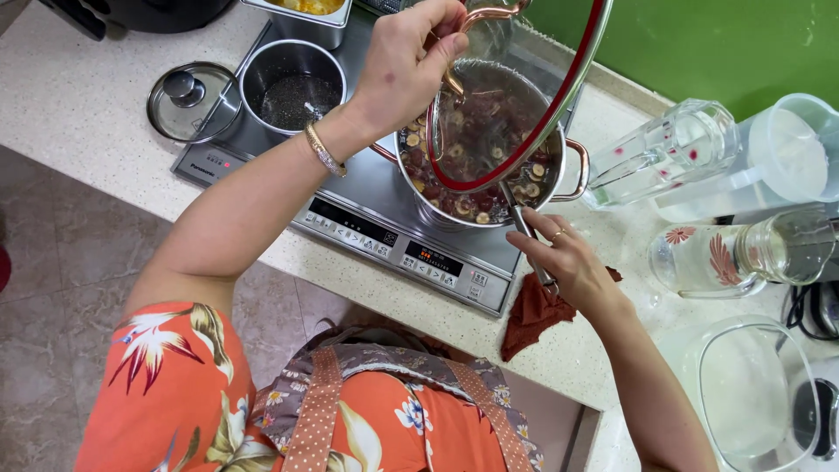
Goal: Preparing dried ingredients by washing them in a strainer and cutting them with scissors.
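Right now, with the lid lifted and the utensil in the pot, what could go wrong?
1. The left hand holds the glass lid tilted right over the pot; any steam or condensation could reach the wrist, or the lid might slip.
2. The right hand works a metal utensil in the full pot; contents could splash onto the cooktop controls.
3. The glass jars lie close to that elbow and could get knocked.

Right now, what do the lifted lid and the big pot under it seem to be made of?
The lid in the left hand looks like clear glass with a red rim and a coppery handle: the brew shows through it. The pot looks like polished steel, shiny and grey, with coppery side handles. The right hand holds a metal-looking utensil.
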